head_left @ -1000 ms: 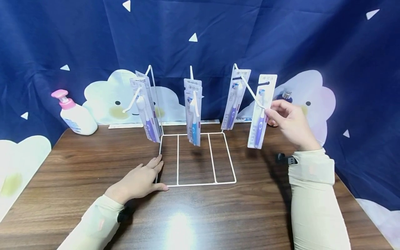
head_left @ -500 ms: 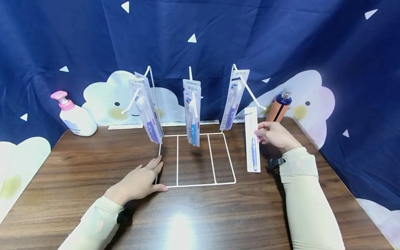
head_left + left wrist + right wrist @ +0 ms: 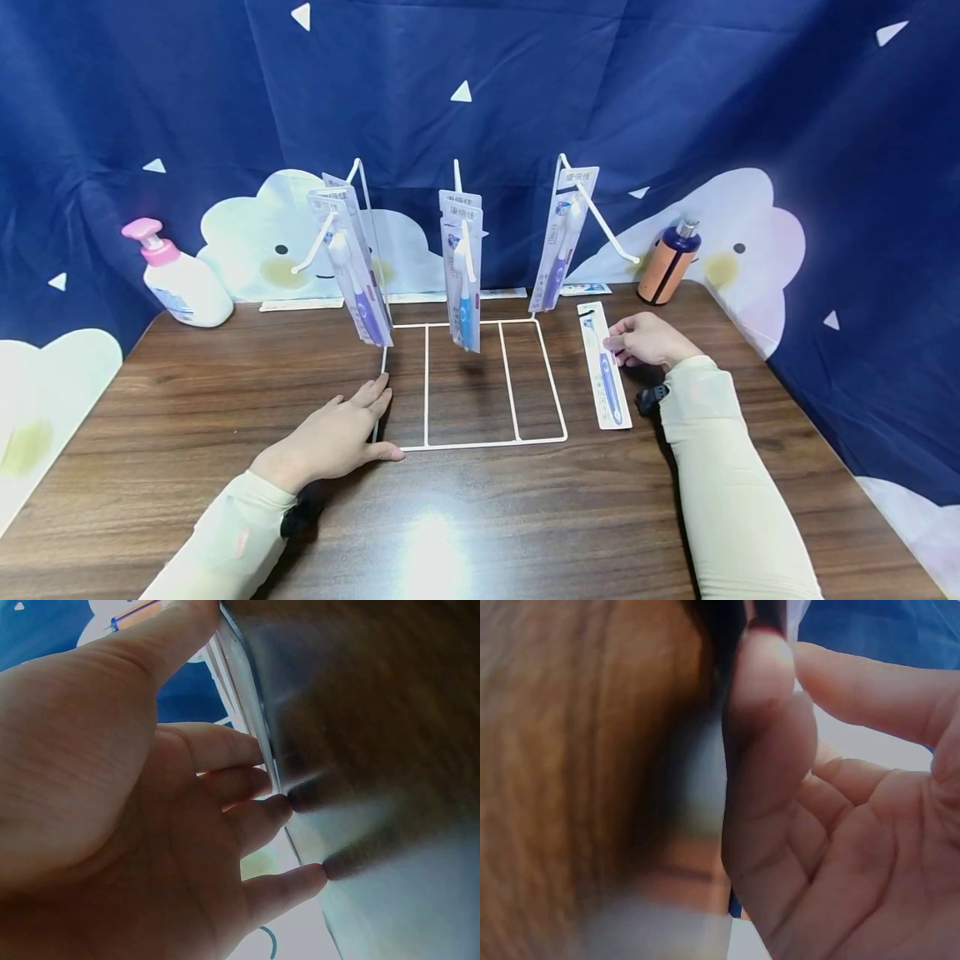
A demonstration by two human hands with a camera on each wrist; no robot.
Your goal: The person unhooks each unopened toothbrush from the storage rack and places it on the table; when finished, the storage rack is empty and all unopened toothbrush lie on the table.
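Both hands low: your right hand (image 3: 643, 340) seemingly pinches the toothbrush pack (image 3: 603, 367) lying flat; left hand (image 3: 330, 440) rests flat, fingers straight, on the table (image 3: 225, 392).

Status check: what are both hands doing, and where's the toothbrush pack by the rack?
Left hand flat on table, touching the wire rack base. Right hand pinching the toothbrush pack, which lies flat on the table right of the rack. Nothing in the way.

Dark wooden table (image 3: 525, 517) carries white wire rack (image 3: 472, 383), toothbrush pack (image 3: 603, 367), lotion bottle (image 3: 180, 279), orange bottle (image 3: 667, 262).
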